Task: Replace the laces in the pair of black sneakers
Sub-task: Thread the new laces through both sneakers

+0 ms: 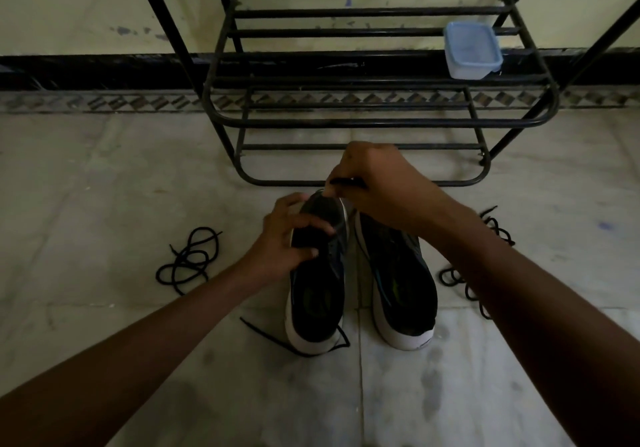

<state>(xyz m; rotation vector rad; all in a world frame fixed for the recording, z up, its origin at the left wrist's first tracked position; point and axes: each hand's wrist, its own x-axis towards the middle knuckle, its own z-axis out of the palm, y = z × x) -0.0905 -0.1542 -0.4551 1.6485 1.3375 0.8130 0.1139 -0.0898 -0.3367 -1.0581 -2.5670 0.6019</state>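
My L hand (287, 235) grips left sneaker (317, 294), R hand (377, 186) pinches lace end (346, 181). Right sneaker (401, 283) under R wrist. 2 loose piles: lace coil (188, 259) left of L, lace tangle (464, 280) right of R.

A single wide-angle view from the person's head looks forward and steeply down at the floor (104, 176). Both forearms run up from the lower corners. The left hand (287, 235) and right hand (374, 186) meet at the sneakers (398, 273) near centre, close to the lens. The rack (346, 122) and wall (69, 6) farther ahead fill the top, their lines bowed.
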